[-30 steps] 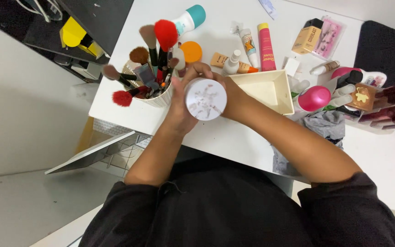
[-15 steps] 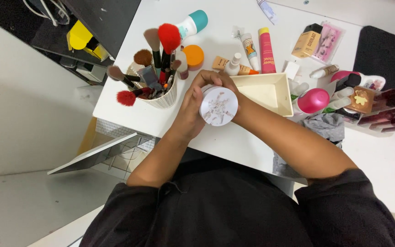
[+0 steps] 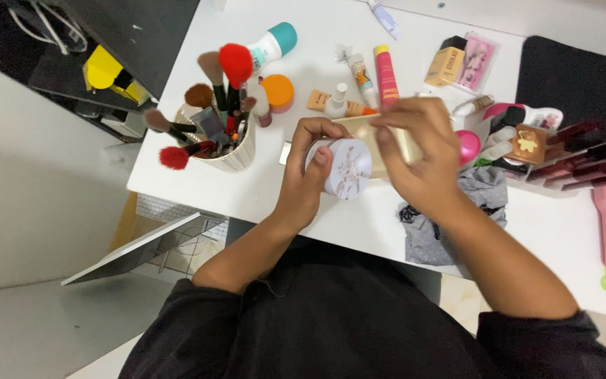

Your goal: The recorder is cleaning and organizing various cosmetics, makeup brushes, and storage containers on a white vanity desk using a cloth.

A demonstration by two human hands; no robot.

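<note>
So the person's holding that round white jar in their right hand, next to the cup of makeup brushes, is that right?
Not quite. The head view shows the round white jar gripped in the left hand, not the right. The right hand is open, with its fingers over the cream tray behind the jar. The cup of makeup brushes does stand next to it.

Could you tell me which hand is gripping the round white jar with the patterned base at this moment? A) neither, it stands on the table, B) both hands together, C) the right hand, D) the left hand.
D: the left hand wraps its fingers round the round white jar, tilted with its base toward the camera, while the right hand is beside it, over the cream tray, with blurred fingers apart from the jar.
</note>
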